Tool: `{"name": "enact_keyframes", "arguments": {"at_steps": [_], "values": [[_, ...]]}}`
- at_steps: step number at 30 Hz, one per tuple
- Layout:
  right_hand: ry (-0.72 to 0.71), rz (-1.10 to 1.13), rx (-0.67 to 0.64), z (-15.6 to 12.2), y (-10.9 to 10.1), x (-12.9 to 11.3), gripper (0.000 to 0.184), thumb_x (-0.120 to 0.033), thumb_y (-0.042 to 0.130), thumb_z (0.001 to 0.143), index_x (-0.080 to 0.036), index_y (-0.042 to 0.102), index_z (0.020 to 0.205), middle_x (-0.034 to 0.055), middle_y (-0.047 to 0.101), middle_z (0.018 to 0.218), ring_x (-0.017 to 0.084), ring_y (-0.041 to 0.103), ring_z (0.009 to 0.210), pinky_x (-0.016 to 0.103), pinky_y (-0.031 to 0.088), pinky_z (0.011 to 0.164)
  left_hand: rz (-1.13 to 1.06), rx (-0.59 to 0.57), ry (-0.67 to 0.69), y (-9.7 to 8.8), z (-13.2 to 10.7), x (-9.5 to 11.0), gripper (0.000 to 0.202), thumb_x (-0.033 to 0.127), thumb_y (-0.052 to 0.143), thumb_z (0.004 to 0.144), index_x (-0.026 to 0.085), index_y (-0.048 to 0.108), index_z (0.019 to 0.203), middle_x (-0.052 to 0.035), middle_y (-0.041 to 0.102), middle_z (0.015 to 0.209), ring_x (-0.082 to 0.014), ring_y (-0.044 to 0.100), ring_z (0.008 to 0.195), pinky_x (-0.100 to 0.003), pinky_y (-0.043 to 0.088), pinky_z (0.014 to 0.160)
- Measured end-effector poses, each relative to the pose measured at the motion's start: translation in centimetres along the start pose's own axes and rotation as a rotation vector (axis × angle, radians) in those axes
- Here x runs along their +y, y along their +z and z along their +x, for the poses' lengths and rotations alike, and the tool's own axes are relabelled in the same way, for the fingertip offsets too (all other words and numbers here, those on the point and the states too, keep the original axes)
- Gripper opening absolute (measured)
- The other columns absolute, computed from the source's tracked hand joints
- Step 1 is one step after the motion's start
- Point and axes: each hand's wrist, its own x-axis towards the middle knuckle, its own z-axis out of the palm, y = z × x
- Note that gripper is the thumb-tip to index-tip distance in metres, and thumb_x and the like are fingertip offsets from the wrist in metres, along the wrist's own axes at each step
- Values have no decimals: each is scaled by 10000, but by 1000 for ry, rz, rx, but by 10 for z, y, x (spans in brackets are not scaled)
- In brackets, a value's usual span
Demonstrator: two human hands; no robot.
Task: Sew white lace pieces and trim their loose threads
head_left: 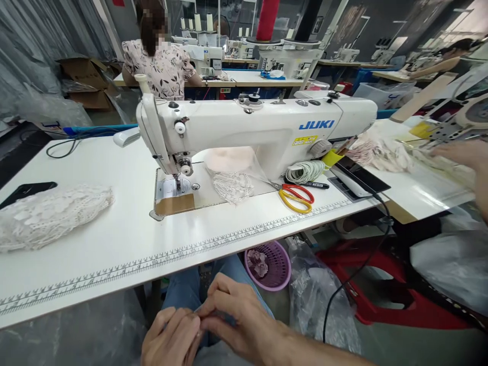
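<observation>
Below the table edge, over my lap, my left hand [171,335] and my right hand [238,315] meet, fingertips pressed together. Both are closed, and whatever they pinch is too small or hidden to name. Beyond them stands a white JUKI sewing machine [236,119] on a white table [125,239] with a printed ruler along its front edge. A piece of white lace [232,187] lies under the machine's arm. More white lace [57,218] is heaped at the left, partly over a dark phone [30,191].
Scissors with red and yellow handles [295,197], a black marker [316,185] and a coil of pale cord [305,172] lie right of the needle. Below are a purple basket [280,269] and a red stool [381,305]. Another person's hand [457,152] touches fabric at right.
</observation>
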Motion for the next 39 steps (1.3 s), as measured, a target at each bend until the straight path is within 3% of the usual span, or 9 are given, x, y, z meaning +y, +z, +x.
{"name": "enact_keyframes", "arguments": {"at_steps": [4, 7, 10, 14, 21, 26, 30, 34, 39], "values": [[8, 272, -21, -3, -5, 9, 172, -287, 512, 881, -164, 569, 776, 22, 514, 782, 118, 471, 680, 229, 380, 592, -94, 3, -117, 2, 5, -6, 322, 128, 567, 858, 119, 500, 1173, -33, 683, 661, -155, 608, 550, -279, 485, 549], [119, 420, -23, -12, -17, 18, 244, -363, 526, 881, -162, 533, 742, 9, 478, 774, 107, 437, 662, 227, 357, 583, -116, 43, -22, 6, 8, -5, 564, 68, 591, 831, 92, 372, 1349, -48, 694, 687, -155, 602, 541, -299, 475, 559], [172, 374, 60, -17, -21, 21, 239, -359, 510, 898, -162, 536, 764, 2, 468, 759, 103, 426, 652, 226, 347, 585, -89, 38, 22, 12, 6, 1, 582, 94, 536, 885, 117, 290, 1411, -41, 703, 686, -163, 637, 587, -303, 480, 599], [84, 203, 59, -10, -9, 15, 223, -398, 597, 849, -183, 604, 910, 6, 501, 788, 120, 465, 704, 231, 366, 621, -31, 60, -78, 16, -3, 6, 512, 210, 490, 931, 103, 316, 1400, -106, 732, 822, -234, 687, 802, -361, 504, 717], [227, 433, 49, -7, -5, 22, 381, -513, 537, 847, -159, 513, 708, -23, 443, 677, 92, 386, 589, 216, 308, 526, 24, 36, 73, 10, -7, -12, 499, 76, 633, 824, 46, 438, 1282, -86, 739, 753, -176, 691, 686, -292, 501, 667], [187, 178, 123, -12, -4, 28, 282, -404, 473, 909, -162, 580, 810, -5, 480, 722, 109, 424, 637, 230, 315, 559, 61, -7, 110, 11, -11, -8, 186, 117, 572, 873, 63, 574, 1051, -104, 743, 786, -182, 685, 787, -325, 486, 749], [118, 204, 183, -8, 12, 18, 197, -329, 586, 846, -170, 589, 729, -8, 493, 706, 111, 461, 657, 217, 340, 569, 34, 6, 162, 13, -6, -5, 214, 55, 601, 831, 27, 569, 1040, -128, 730, 777, -194, 679, 779, -325, 476, 742], [125, 306, 180, -12, 10, 14, 218, -315, 559, 850, -163, 531, 697, -12, 458, 696, 93, 412, 596, 205, 318, 513, 5, -60, -69, 12, -5, -10, 333, 118, 564, 874, 62, 499, 1195, -68, 693, 715, -145, 627, 628, -276, 456, 662], [263, 195, 36, -39, -30, 48, 321, -440, 411, 926, -174, 464, 755, -23, 455, 656, 92, 423, 534, 212, 354, 504, -121, -180, -245, 8, -3, -10, 259, 197, 480, 920, 175, 555, 1167, -16, 655, 671, -136, 557, 560, -258, 439, 615]]}}
